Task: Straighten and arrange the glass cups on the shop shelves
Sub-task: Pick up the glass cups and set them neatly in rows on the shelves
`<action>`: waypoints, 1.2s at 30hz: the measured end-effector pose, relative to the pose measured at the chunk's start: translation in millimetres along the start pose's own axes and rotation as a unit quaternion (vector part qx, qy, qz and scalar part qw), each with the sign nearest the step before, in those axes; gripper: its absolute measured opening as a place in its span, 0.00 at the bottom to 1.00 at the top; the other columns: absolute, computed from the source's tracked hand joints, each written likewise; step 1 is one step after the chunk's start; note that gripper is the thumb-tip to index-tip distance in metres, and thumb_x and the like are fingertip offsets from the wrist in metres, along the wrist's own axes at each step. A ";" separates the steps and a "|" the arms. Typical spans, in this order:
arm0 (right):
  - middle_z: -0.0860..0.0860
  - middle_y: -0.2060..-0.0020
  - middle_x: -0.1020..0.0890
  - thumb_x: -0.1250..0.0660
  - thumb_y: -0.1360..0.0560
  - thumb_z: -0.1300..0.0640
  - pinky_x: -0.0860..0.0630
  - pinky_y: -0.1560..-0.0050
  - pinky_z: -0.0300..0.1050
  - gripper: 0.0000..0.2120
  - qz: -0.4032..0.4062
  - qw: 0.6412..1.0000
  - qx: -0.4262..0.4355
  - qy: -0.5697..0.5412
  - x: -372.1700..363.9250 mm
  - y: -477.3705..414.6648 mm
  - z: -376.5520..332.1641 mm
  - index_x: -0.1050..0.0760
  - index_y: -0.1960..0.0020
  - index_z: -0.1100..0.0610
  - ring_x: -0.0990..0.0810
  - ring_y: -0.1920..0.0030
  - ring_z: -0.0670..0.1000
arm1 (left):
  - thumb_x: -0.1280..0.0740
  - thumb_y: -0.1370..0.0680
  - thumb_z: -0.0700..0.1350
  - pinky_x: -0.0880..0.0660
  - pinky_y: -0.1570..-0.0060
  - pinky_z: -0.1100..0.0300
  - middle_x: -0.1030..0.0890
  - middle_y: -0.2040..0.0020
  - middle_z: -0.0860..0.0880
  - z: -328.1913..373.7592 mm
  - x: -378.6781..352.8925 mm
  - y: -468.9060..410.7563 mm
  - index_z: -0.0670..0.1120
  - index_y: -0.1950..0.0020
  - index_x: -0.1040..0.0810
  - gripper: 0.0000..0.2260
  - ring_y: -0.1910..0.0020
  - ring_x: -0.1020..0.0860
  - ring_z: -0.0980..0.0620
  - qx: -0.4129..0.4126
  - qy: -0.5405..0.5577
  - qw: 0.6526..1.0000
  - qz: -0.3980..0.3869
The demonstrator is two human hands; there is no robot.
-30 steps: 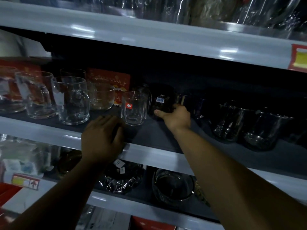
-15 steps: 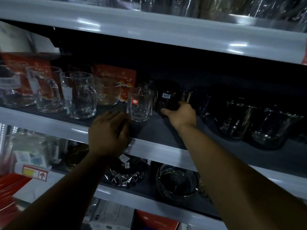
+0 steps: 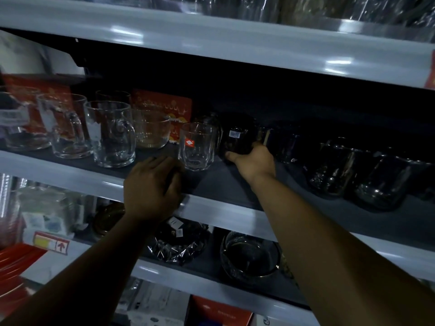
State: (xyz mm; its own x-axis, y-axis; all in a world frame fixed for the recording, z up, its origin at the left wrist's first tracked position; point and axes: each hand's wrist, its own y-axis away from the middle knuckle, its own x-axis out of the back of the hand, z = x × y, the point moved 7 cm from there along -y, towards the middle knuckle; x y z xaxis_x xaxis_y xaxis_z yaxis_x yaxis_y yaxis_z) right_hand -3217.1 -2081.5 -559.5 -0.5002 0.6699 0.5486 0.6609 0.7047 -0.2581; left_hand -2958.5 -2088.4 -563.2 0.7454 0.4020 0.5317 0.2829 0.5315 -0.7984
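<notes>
A clear glass mug with a red sticker (image 3: 197, 147) stands upright near the front of the middle shelf (image 3: 235, 184). My left hand (image 3: 154, 187) rests on the shelf's front edge just below and left of that mug, fingers loosely bent, holding nothing. My right hand (image 3: 255, 161) reaches deeper in and grips a dark glass cup with a white label (image 3: 237, 140), thumb along its base. Clear handled mugs (image 3: 110, 135) stand in a row to the left. Dark glasses (image 3: 381, 184) stand to the right in shadow.
Red boxes (image 3: 164, 107) stand behind the mugs at the back. The upper shelf's white lip (image 3: 235, 41) hangs overhead. The lower shelf holds a cut-glass dish (image 3: 179, 243) and a round glass bowl (image 3: 250, 255). A bare dark strip of shelf lies between my two hands.
Both hands keep the same places on the shelf. The view has drifted slightly, so everything sits a little further right and up.
</notes>
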 end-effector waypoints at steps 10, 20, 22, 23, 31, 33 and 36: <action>0.56 0.46 0.18 0.29 0.24 0.50 0.24 0.49 0.44 0.20 -0.141 0.962 0.154 0.173 71.8 52.6 -19.7 0.26 0.36 0.58 0.19 0.46 0.57 | 0.43 0.29 0.60 0.24 0.53 0.55 0.18 0.53 0.52 46.5 9.5 -8.0 0.51 0.50 0.18 0.20 0.53 0.20 0.50 0.055 0.063 0.973 -0.217; 0.58 0.36 0.25 0.29 0.24 0.51 0.24 0.39 0.52 0.26 -0.134 0.924 0.210 0.290 211.9 116.6 23.1 0.31 0.29 0.57 0.24 0.37 0.60 | 0.36 0.30 0.60 0.25 0.42 0.49 0.19 0.43 0.46 222.5 9.3 0.3 0.47 0.42 0.21 0.24 0.42 0.23 0.42 -0.049 0.012 0.959 -0.279; 0.58 0.36 0.26 0.30 0.23 0.51 0.24 0.39 0.52 0.25 -0.120 0.922 0.206 0.304 246.9 123.4 44.8 0.31 0.30 0.58 0.24 0.38 0.60 | 0.35 0.27 0.57 0.26 0.42 0.49 0.20 0.42 0.46 254.4 -2.5 5.5 0.46 0.39 0.22 0.22 0.40 0.24 0.43 -0.048 0.021 0.953 -0.299; 0.58 0.37 0.27 0.30 0.23 0.51 0.24 0.40 0.53 0.25 -0.114 0.920 0.203 0.315 264.2 125.9 56.5 0.31 0.30 0.58 0.24 0.38 0.60 | 0.36 0.27 0.57 0.26 0.42 0.49 0.20 0.42 0.45 270.2 -8.3 7.6 0.45 0.38 0.23 0.23 0.40 0.25 0.43 -0.047 0.030 0.951 -0.305; 0.57 0.40 0.26 0.31 0.25 0.53 0.24 0.41 0.57 0.20 -0.033 0.932 0.120 0.340 406.1 124.3 159.4 0.27 0.36 0.57 0.24 0.40 0.62 | 0.30 0.22 0.51 0.26 0.40 0.49 0.23 0.39 0.47 402.1 -81.2 10.9 0.48 0.32 0.26 0.20 0.39 0.25 0.46 -0.091 0.110 0.942 -0.305; 0.59 0.42 0.26 0.31 0.26 0.54 0.24 0.43 0.56 0.17 0.018 0.934 0.107 0.340 439.6 123.5 179.4 0.26 0.39 0.58 0.25 0.42 0.64 | 0.31 0.22 0.50 0.25 0.43 0.51 0.23 0.41 0.48 429.9 -101.4 9.7 0.48 0.34 0.26 0.18 0.42 0.24 0.46 -0.094 0.130 0.938 -0.306; 0.62 0.44 0.25 0.30 0.28 0.54 0.28 0.44 0.56 0.18 0.103 0.929 0.091 0.345 481.8 120.5 206.7 0.25 0.41 0.61 0.26 0.44 0.67 | 0.31 0.22 0.50 0.25 0.43 0.51 0.24 0.40 0.48 465.8 -127.0 4.1 0.49 0.32 0.28 0.20 0.42 0.24 0.47 -0.097 0.147 0.936 -0.304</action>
State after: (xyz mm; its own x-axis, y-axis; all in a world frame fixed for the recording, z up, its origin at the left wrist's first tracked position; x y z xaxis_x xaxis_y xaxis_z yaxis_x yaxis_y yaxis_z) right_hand -3494.2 -1625.6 -490.7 0.1449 0.5304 0.8353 0.5658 0.6482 -0.5097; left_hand -3333.2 -1790.0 -502.4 0.5377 -0.1685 0.8261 0.7917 0.4379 -0.4260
